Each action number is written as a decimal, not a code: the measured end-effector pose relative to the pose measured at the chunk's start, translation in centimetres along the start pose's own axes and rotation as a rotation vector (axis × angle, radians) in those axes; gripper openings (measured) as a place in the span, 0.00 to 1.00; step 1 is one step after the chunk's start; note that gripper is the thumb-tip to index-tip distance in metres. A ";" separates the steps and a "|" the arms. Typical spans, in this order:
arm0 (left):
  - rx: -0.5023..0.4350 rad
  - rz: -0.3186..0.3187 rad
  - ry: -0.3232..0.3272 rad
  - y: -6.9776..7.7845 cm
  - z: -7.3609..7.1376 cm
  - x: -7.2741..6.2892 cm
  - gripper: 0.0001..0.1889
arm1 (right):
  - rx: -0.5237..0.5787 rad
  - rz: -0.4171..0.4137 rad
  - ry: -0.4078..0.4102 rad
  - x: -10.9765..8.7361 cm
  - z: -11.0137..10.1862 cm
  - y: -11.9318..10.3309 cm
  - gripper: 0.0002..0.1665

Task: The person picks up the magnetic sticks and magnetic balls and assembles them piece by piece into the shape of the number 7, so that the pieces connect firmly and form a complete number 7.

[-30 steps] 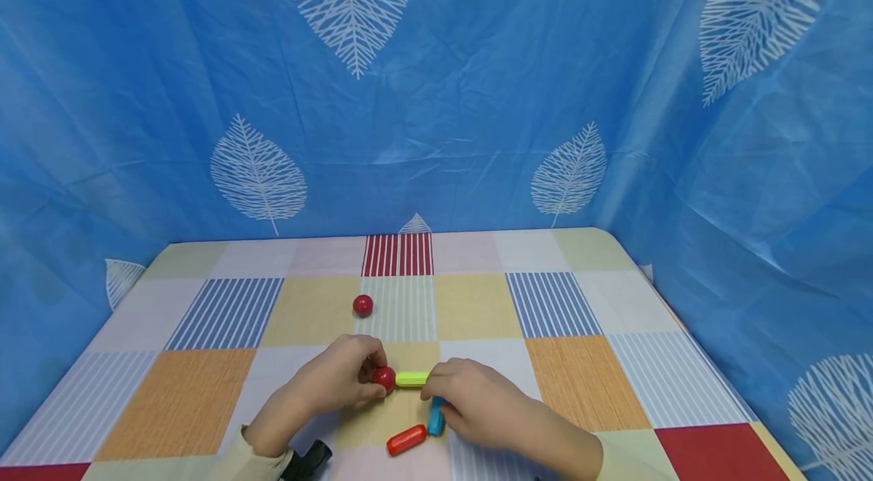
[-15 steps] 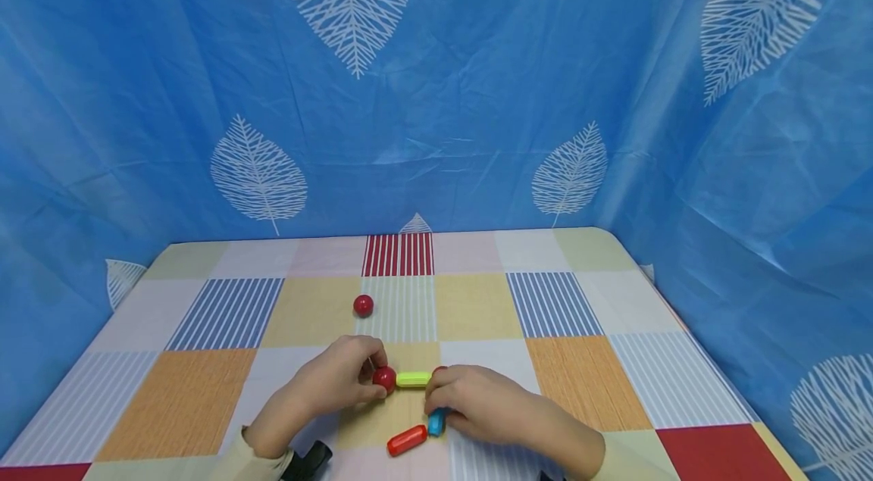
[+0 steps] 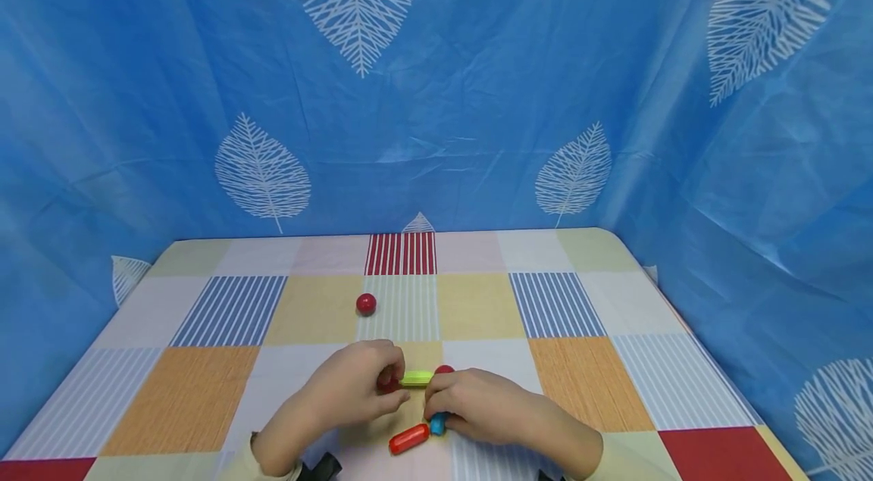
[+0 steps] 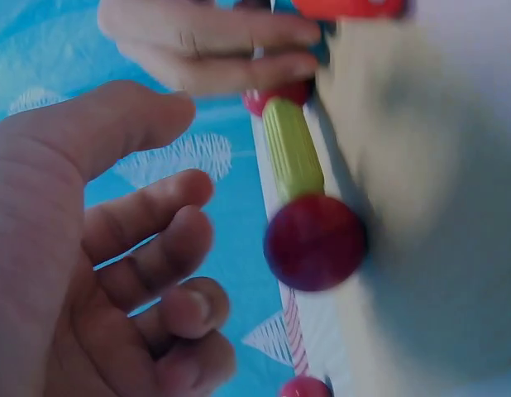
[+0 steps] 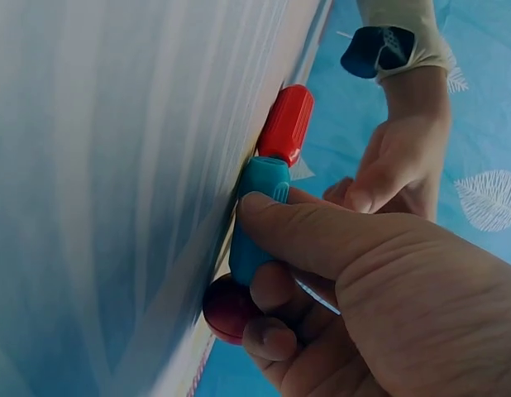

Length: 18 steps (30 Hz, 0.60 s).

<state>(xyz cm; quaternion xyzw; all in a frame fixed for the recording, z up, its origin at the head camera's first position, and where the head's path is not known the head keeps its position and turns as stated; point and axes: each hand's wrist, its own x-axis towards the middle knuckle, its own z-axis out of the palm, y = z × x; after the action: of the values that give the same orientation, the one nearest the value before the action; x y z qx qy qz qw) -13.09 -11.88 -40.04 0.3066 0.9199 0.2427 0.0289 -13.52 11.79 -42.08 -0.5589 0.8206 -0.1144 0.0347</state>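
In the left wrist view a ribbed yellow-green rod [image 4: 293, 149] has a red ball [image 4: 315, 242] at its near end. A second red ball [image 3: 444, 370] is at its other end. My left hand [image 3: 355, 382] hovers beside the near ball, its fingers loosely bent, holding nothing; a gap shows between them. With thumb and fingers my right hand [image 5: 346, 273] pinches a blue rod [image 5: 265, 175]. One end of the blue rod is at the second ball, partly hidden by the fingers; the other end meets a red rod [image 3: 409, 438], which lies at an angle on the cloth.
Farther back on the patchwork tablecloth [image 3: 480, 307] lies a lone red ball [image 3: 366, 304]. A blue curtain with white leaves [image 3: 477, 87] hangs behind the table and along its right side. A dark wrist device [image 5: 379, 51] sits on the left forearm.
My left hand has released the near red ball and lifted slightly off it. My right hand has shifted slightly toward me, bringing the ball at the rod's right end into view.
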 end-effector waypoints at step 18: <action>-0.030 -0.120 -0.242 2.5 2.2 -0.8 0.16 | 0.009 -0.018 0.033 -0.2 0.0 0.7 0.07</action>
<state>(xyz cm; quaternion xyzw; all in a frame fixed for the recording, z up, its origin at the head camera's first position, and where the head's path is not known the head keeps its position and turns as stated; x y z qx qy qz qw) -10.57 -9.65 -40.92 0.2777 0.9226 0.2154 0.1587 -14.05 12.20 -42.24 -0.5642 0.8154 -0.1275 0.0227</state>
